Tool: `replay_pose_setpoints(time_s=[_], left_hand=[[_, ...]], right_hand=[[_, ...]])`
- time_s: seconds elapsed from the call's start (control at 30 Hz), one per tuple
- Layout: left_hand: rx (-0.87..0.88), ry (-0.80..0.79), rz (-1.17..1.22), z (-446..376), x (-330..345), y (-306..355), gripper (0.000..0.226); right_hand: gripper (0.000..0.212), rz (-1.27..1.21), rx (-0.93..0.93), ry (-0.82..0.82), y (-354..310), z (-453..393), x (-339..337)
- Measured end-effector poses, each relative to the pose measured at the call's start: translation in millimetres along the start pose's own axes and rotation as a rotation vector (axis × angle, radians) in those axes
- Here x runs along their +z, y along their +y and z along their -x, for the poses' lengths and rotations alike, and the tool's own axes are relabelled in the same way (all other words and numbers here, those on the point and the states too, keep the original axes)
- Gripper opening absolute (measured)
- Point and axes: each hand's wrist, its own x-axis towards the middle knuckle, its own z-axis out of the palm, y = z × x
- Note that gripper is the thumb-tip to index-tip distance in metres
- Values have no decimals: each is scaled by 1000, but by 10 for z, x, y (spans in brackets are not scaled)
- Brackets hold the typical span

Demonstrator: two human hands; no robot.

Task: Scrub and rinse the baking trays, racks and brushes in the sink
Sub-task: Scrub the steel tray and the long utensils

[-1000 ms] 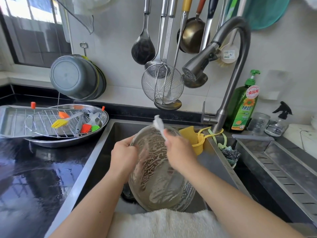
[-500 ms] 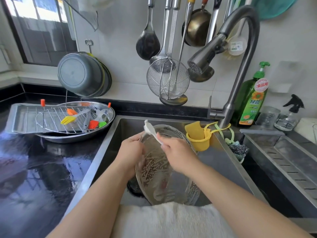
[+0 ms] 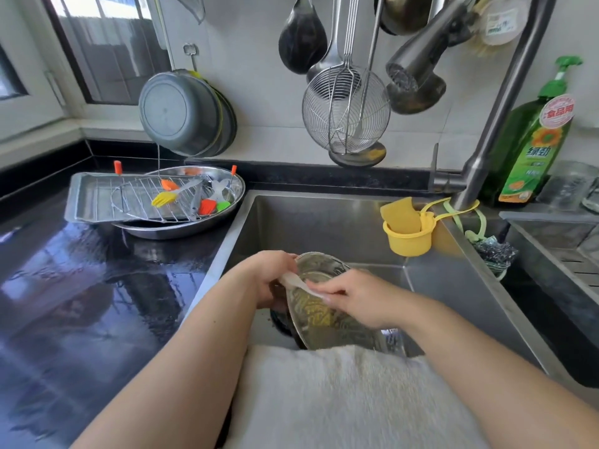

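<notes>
Lower in the sink [image 3: 324, 222] now, round tray [image 3: 327, 322] is tilting on edge so left hand [image 3: 270, 277], gripping its far rim, is steadying it while right hand [image 3: 353, 299], just beside, is pinching white brush [image 3: 299, 285] against the soapy inside.

The sink [image 3: 324, 222] is brushed steel with a dull satin sheen, and the round pan [image 3: 324, 328] tilted in it is shiny metal smeared with suds. The countertop [image 3: 81, 303] is glossy black stone, wet and mirror-like. At its back edge lie a matt steel baking tray [image 3: 87, 202], a thin wire rack [image 3: 139, 197] and a polished oval dish [image 3: 236, 186], with soft-looking coloured silicone brushes [image 3: 165, 198]. A rough white terry towel [image 3: 340, 393] drapes the sink's front edge. The cup [image 3: 410, 234] is smooth yellow plastic.
</notes>
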Motion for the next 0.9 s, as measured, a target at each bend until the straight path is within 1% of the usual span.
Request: replay_pose_setpoints(time_s=[0.07,0.13,0.23,0.33,0.4,0.47,0.53,0.6,0.67,0.7,0.77,0.87,0.9], left_hand=[[19,-3,-109,0,23,-11,57],[30,13,-127,-19,23,-24,61],[93,200,-4,-91,-23,-25,62],[156,295,100,-113,-52,-7,49],[215,367,188,-133,-73,14,40],[254,454,257,-175,-98,25,38],[294,513,294,-197,-102,34,37],[314,547,333,-189,-91,42,37],[284,559,410,-200,-84,51,39],[267,548,455,-197,-64,53,39],[273,547,461,-195,-38,58,39],[341,571,406,-200,-16,50,44],[355,580,411,-195,-13,50,45]], right_hand=[[43,17,3,-38,14,4,-24],[39,28,-5,-66,-26,37,-62],[39,26,-8,-143,-75,88,-101],[39,38,1,-154,-130,139,-240],[38,98,3,-165,-156,189,-377],[39,161,-5,-182,-145,272,-475],[39,186,26,-211,-52,365,-537],[37,263,68,-254,67,454,-551],[36,301,108,-235,83,495,-507],[36,254,97,-199,59,492,-476],[35,147,52,-159,-65,495,-463],[34,157,5,-179,-208,657,-590],[35,149,11,-155,-220,735,-651]])
